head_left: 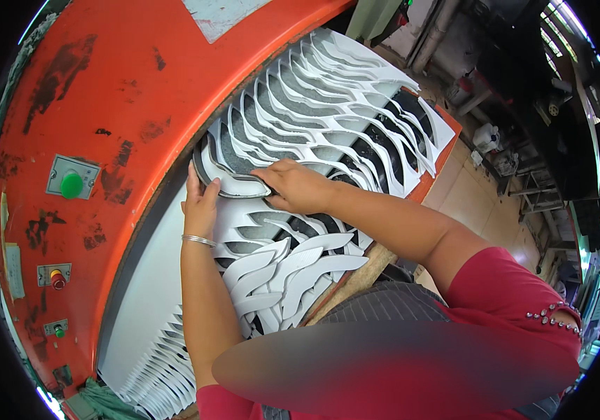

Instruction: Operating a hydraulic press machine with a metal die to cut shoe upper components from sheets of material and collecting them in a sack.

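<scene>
Both my hands are on a curved cutting die (pixel 233 186), a dark-edged, S-shaped outline with white material showing inside it. My left hand (pixel 202 203) grips its left end, thumb and fingers on the rim. At the other end, my right hand (pixel 291 185) closes its fingers on the pointed tip. The die lies over a white sheet (pixel 142 262), part of which is a web of wavy cut-out openings beyond and beside my hands. Several loose white curved pieces (pixel 303 276) are heaped on the sheet nearer my body.
A large orange machine body (pixel 139 63) curves along the left, close to my left hand. It carries a green button (pixel 72 185), a red knob (pixel 57 280) and a small green button (pixel 60 331). Narrow cut strips (pixel 160 371) lie at the lower left. Tiled floor (pixel 478 199) shows at right.
</scene>
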Action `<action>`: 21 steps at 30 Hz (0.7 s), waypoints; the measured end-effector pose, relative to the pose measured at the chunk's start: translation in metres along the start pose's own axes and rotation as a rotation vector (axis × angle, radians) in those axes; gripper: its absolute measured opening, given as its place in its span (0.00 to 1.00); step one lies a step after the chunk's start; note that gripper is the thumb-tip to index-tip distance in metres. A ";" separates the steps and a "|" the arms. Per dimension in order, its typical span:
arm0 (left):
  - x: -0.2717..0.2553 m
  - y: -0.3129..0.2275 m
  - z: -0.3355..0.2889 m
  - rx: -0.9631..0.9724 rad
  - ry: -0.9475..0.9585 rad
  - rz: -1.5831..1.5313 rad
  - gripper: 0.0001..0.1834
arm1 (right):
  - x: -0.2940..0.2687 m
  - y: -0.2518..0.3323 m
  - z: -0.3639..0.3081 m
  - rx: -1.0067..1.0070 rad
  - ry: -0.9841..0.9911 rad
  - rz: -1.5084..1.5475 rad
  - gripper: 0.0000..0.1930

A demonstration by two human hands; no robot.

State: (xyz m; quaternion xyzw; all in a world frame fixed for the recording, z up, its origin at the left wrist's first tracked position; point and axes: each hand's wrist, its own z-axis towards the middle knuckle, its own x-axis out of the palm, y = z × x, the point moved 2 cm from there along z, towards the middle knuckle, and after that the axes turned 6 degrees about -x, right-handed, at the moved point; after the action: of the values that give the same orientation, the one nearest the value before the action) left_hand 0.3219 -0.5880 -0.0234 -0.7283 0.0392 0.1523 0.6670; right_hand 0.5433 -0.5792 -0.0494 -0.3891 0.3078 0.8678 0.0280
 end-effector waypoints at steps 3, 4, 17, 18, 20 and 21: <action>-0.010 0.000 0.009 -0.035 -0.027 0.275 0.39 | -0.005 0.003 0.008 0.012 -0.002 0.002 0.29; -0.011 -0.001 0.010 -0.026 -0.033 0.311 0.39 | -0.007 0.004 0.012 0.002 -0.002 -0.006 0.29; -0.205 -0.009 -0.207 0.361 -1.017 0.162 0.13 | -0.046 0.127 0.032 -0.160 -0.175 0.036 0.32; -0.240 -0.018 -0.237 0.471 -1.209 0.360 0.19 | -0.046 0.150 0.043 -0.244 -0.234 0.043 0.31; -0.288 -0.032 -0.281 0.374 -1.710 0.285 0.24 | -0.047 0.190 0.072 -0.342 -0.358 0.173 0.24; -0.306 -0.037 -0.292 0.416 -1.761 0.377 0.24 | -0.044 0.201 0.089 -0.314 -0.406 0.189 0.22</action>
State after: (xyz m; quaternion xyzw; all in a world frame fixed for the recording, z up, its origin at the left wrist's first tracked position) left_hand 0.0907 -0.9163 0.1145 -0.1965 -0.3376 0.7473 0.5376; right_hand 0.4572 -0.6842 0.1293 -0.1761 0.1925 0.9639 -0.0526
